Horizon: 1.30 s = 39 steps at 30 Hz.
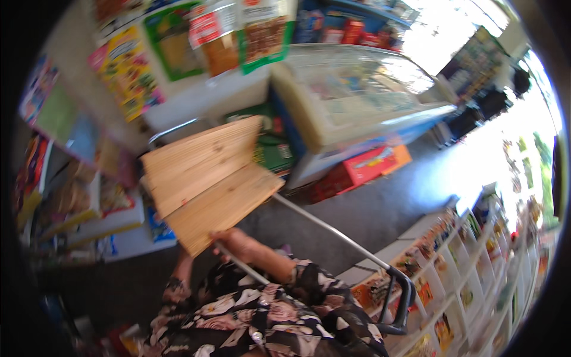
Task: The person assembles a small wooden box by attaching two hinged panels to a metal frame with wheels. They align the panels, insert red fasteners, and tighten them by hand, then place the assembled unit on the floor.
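Two pale wooden boards (205, 169) meet at an angle, forming a trough-like piece in front of me. A thin metal tube frame (327, 225) goes with it, ending in a black handle (405, 300) at the lower right. At the near corner of the boards, my right hand (237, 245) has its fingers curled on the wood's edge, close against the tube. My left hand (185, 260) reaches up under the boards' near left corner; its fingers are hidden behind the wood. Another bent metal tube (173, 129) shows behind the boards' far side.
Snack packets (217, 35) hang at the far left. A glass-topped chest freezer (357, 89) stands beyond, with a red box (363, 169) against its base. White shelves of small goods (458, 279) line the right, and stocked shelves (98, 208) the left. Grey floor (333, 208) runs between.
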### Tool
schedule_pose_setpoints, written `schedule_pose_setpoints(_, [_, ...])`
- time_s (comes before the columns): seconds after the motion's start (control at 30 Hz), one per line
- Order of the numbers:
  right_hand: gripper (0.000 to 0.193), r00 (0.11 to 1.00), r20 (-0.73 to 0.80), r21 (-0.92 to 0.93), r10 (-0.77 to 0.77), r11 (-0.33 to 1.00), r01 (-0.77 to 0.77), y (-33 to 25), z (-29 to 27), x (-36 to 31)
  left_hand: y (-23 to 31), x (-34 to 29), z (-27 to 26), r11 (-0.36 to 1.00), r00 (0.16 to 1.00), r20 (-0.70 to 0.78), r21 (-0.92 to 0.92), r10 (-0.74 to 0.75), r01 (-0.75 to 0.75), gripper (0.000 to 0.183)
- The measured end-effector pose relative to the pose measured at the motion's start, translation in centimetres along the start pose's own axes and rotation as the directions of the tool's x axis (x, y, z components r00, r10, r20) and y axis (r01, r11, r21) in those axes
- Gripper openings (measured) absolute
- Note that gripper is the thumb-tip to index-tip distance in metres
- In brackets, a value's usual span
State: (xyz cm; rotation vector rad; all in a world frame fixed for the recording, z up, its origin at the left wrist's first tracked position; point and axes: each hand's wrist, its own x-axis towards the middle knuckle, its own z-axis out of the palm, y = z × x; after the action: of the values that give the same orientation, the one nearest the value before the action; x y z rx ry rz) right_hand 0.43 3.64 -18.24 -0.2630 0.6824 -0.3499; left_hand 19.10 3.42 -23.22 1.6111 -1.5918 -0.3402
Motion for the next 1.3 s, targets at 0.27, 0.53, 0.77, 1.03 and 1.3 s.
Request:
schedule_pose_setpoints(0.27, [0.046, 0.984, -0.134, -0.837, -0.115, 0.544, -0.051, -3.5, 0.3, -3.8, 1.3, 0.2, -0.1, 1.0, 0.999, -0.049, -0.005, -0.014, 0.014, 0.03])
schedule_pose_setpoints(0.53, [0.033, 0.389, 0.276, -0.943, -0.879, -0.169, 0.288, -10.1, 5.5, -5.1, 1.1, -0.1, 0.2, 0.999, 0.994, -0.106, -0.001, -0.033, 0.033, 0.029])
schedule_pose_setpoints(0.77, [0.095, 0.286, 0.644, -0.751, -0.709, -0.657, 0.063, -13.3, 11.7, -0.6, 1.3, -0.7, 0.2, 0.999, 0.987, -0.151, 0.012, -0.047, 0.049, 0.028])
schedule_pose_setpoints(1.03, [0.086, 0.36, 0.679, -0.694, -0.64, -0.719, 0.031, -16.6, 12.1, 0.6, 1.3, -0.9, 0.3, 0.998, 0.983, -0.174, 0.035, -0.054, 0.061, 0.027])
schedule_pose_setpoints(1.3, [0.077, 0.229, 0.661, -0.742, -0.714, -0.668, 0.058, -17.9, 11.8, 0.4, 1.0, 0.2, 0.0, 0.995, 0.985, -0.166, 0.08, -0.053, 0.067, 0.026])
